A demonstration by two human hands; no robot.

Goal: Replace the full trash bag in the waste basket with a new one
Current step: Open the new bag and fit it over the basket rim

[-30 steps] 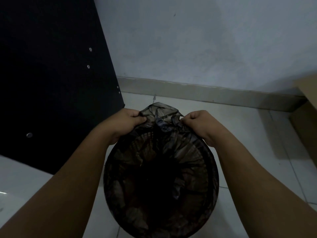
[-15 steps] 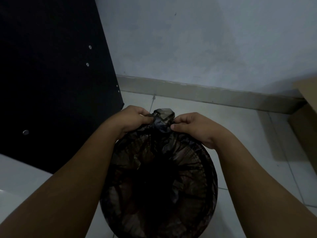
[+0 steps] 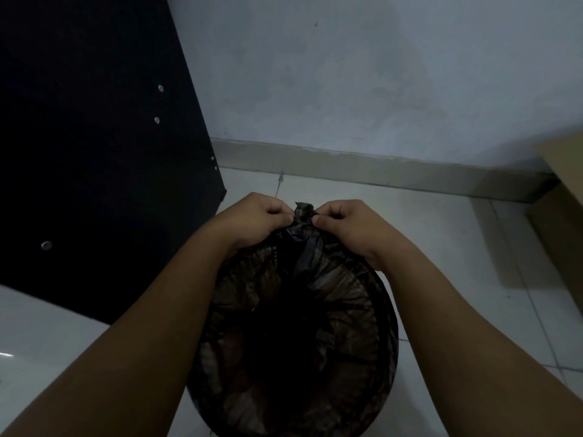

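A round dark mesh waste basket [image 3: 386, 335] stands on the tiled floor below me, lined with a thin black trash bag [image 3: 303, 279]. The bag's far edge is bunched into a small twisted tuft at the basket's far rim. My left hand [image 3: 255, 220] pinches that tuft from the left, and my right hand [image 3: 344, 225] pinches it from the right. The two hands sit nearly knuckle to knuckle. The inside of the bag is too dark to make out.
A large black panel [image 3: 94, 146] with small metal fittings leans at the left, close to the basket. A pale wall and skirting board [image 3: 378, 168] run behind. A cardboard box [image 3: 564, 203] stands at the right on the white floor tiles.
My hands have moved towards each other along the far rim, gathering the loose spread bag edge into a tight small tuft between them.
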